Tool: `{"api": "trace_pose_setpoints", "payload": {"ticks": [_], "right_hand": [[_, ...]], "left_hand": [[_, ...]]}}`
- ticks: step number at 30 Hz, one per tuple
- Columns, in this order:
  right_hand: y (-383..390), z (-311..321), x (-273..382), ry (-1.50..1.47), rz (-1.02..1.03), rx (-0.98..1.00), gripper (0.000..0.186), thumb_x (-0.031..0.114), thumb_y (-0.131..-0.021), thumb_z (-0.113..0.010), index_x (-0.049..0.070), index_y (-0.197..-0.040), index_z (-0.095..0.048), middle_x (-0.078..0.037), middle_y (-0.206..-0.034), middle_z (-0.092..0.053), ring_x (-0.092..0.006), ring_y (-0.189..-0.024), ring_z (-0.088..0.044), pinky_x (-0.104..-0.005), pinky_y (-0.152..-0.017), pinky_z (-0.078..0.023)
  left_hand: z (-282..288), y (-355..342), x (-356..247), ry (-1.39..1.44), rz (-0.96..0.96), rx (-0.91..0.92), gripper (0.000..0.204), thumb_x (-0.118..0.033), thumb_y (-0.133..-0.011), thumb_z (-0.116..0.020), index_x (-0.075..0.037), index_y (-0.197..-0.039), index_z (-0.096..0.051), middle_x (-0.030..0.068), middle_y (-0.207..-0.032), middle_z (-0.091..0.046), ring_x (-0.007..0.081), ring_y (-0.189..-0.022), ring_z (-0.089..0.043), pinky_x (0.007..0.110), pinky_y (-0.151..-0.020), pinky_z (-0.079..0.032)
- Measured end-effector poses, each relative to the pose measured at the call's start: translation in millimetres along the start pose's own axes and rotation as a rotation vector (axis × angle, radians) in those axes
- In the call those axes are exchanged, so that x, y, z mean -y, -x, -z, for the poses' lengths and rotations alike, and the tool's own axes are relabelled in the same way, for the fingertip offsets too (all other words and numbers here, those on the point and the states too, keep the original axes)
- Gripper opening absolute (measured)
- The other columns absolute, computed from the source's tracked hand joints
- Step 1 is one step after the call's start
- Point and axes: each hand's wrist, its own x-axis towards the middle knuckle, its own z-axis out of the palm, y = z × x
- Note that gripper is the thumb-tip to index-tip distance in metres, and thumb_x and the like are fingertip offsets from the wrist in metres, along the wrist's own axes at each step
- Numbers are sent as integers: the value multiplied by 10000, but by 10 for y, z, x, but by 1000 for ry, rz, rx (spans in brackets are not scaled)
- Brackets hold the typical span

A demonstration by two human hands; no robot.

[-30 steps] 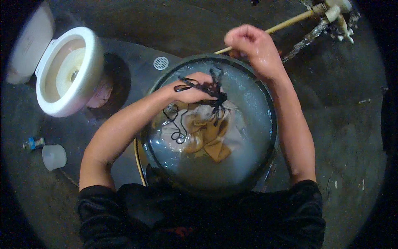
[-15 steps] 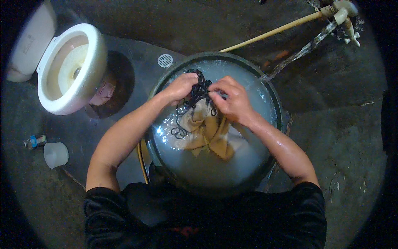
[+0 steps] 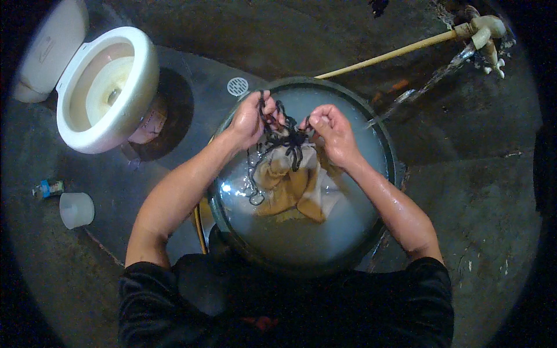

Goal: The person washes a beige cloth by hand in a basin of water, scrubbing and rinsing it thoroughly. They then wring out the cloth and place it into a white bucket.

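A dark round tub (image 3: pixel 390 152) holds cloudy water and a soaked tan and off-white cloth (image 3: pixel 281 188). A tangle of black cord (image 3: pixel 293 139) lies over the top of the cloth, with loops trailing down its left side. My left hand (image 3: pixel 249 120) is closed on a strand of the cord at the tub's upper left, palm partly turned up. My right hand (image 3: pixel 329 130) pinches another strand just right of the knotted middle, thumb against forefinger. Both hands are above the water, a little apart.
At upper right a tap (image 3: pixel 484 35) on a beige pipe (image 3: pixel 389 55) runs water toward the tub's right side. A white toilet (image 3: pixel 107 139) stands at upper left. A floor drain (image 3: pixel 238 86), translucent container (image 3: pixel 76 210), small blue-green item (image 3: pixel 49 188) and yellow hose (image 3: pixel 201 229) are around the tub.
My right hand has come down from beyond the far rim onto the cord. Over the last half second both hands drew slightly apart and the left rose, spreading the tangle.
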Motion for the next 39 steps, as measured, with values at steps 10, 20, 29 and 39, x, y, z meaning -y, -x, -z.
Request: {"api": "trace_pose_setpoints", "payload": {"ticks": [10, 20, 29, 39], "right_hand": [[-478, 150, 1054, -38, -70, -53, 240, 307, -873, -691, 124, -889, -537, 46, -613, -470, -56, -545, -460, -224, -458, -358], [-209, -45, 1783, 357, -2, 255, 246, 221, -812, -764, 52, -907, -614, 55, -715, -556, -25, -643, -490, -206, -572, -412], [293, 571, 2280, 1548, 98, 456, 246, 206, -787, -733, -8, -809, -614, -38, -591, -508, -105, -581, -493, -269, -563, -433], [851, 579, 2522, 799, -360, 310, 239, 200, -836, -721, 15, -709, -638, -54, -601, -603, -83, -580, -543, -288, -521, -413]], "left_hand": [[-423, 606, -482, -1054, -578, 571, 284, -287, -837, -485, -20, -833, -578, 119, -878, -622, 289, -890, -594, 380, -841, -454], [-260, 380, -102, -1081, -399, 273, 518, -90, -739, -604, -44, -1253, -560, 182, -1192, -601, 306, -1087, -589, 388, -926, -465], [-612, 621, -59, -1287, -366, 345, 200, -186, -803, -627, -50, -948, -651, 181, -950, -646, 373, -911, -621, 454, -797, -499], [-772, 610, -295, -1742, -63, 622, 237, -279, -768, -648, -49, -798, -693, 167, -850, -688, 396, -798, -658, 472, -703, -539]]}}
